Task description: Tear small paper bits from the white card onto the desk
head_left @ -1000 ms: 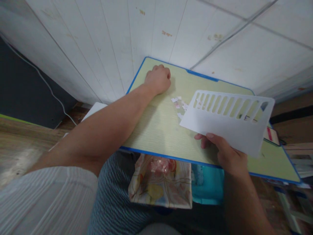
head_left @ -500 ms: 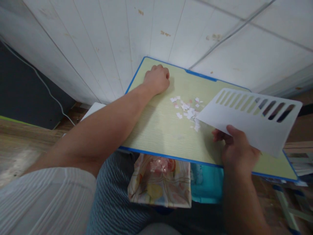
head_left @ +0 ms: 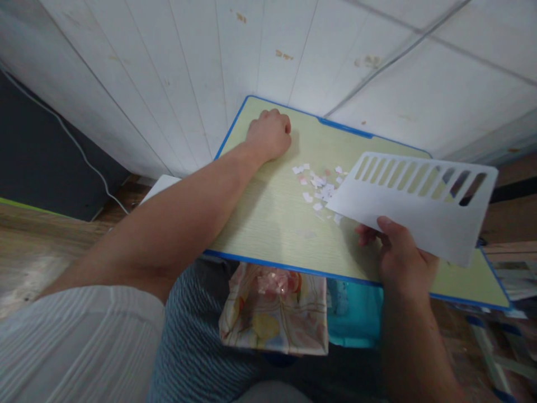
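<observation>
From my end I see the sheet (head_left: 403, 204) held slanted over the right part of the worktop (head_left: 268, 224), its slots along the far edge and its left corner at the scraps (head_left: 325, 193); I can't tell whether that corner touches them. My right hand (head_left: 397, 252) pinches the near edge, thumb on top and fingers curled in underneath. My left hand (head_left: 269, 134) lies loosely curled near the worktop's far left corner; its palm is hidden, so I can't tell whether anything is in it. I judge the sheet light, thin and fairly stiff, probably smooth enough to slide in a slack grip. The solid band looks like the place to hold, near the middle of its edge; the narrow bars between the slots could bend. The scraps look paper-light and easily scattered
</observation>
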{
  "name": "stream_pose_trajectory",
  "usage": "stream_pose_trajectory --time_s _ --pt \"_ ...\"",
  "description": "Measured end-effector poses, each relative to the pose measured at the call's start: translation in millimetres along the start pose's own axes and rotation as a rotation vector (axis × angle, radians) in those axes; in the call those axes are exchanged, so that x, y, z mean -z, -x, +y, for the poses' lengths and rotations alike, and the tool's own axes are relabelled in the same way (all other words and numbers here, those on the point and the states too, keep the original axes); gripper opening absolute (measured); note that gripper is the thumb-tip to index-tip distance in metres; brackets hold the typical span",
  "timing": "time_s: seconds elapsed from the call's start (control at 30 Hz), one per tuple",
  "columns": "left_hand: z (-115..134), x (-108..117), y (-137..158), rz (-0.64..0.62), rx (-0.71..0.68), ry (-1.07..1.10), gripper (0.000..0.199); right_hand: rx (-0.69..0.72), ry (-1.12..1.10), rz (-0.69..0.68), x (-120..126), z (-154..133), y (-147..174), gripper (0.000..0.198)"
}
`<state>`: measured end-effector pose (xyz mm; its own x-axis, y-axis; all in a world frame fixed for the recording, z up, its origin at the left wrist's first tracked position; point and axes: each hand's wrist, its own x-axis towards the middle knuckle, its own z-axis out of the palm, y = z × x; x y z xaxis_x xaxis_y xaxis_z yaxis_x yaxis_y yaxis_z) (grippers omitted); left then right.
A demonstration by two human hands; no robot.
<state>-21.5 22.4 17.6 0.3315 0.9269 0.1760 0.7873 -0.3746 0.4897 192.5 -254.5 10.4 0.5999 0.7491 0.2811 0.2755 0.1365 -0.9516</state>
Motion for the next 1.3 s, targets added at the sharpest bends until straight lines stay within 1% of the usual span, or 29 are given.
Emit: stream_pose_trajectory --time_s 0.07,0.13,0.2,0.27,0.33,0.43,0.53,0.63,0.73,0.83,1.0,1.1,1.2,1.3 --pt "1 1 1 -0.013 0.005 0.015 0.047 0.013 0.043 -0.030 1 0 0 0.012" --pt "1 2 2 -0.015 0.008 0.022 0.047 0.033 0.080 -0.087 3 0 1 0.018" --pt "2 2 2 -0.007 0.007 0.015 0.047 0.033 0.076 -0.168 5 -1 3 0.022" --pt "2 1 1 0.001 0.008 -0.001 0.047 0.020 0.036 -0.211 7 -2 5 0.021" --pt "2 1 1 0.008 0.007 -0.012 0.047 0.011 0.012 -0.201 7 -3 6 0.019" --pt "2 2 2 0.003 0.006 -0.007 0.046 0.004 0.032 -0.165 8 -2 6 0.022" --pt "3 2 2 -0.018 0.011 0.002 0.047 -0.009 0.054 -0.182 9 1 6 0.024" --pt "3 2 2 -0.003 0.008 0.000 0.048 -0.022 0.047 -0.191 11 2 8 0.022" --pt "3 1 2 0.022 0.004 -0.009 0.045 -0.035 0.061 -0.229 13 1 10 0.022" --pt "3 2 2 0.016 0.002 -0.016 0.044 -0.053 0.054 -0.278 14 -2 13 0.023" --pt "3 2 2 0.017 0.002 -0.005 0.050 -0.076 0.007 -0.344 15 -5 13 0.031" --pt "2 1 1 0.014 0.001 -0.001 0.051 -0.127 -0.017 -0.326 17 -3 10 0.030" --pt "1 1 1 0.012 -0.002 -0.001 0.052 -0.186 -0.040 -0.307 19 0 6 0.034" --pt "3 3 2 0.011 0.001 -0.006 0.049 -0.198 -0.055 -0.303 20 2 6 0.033"
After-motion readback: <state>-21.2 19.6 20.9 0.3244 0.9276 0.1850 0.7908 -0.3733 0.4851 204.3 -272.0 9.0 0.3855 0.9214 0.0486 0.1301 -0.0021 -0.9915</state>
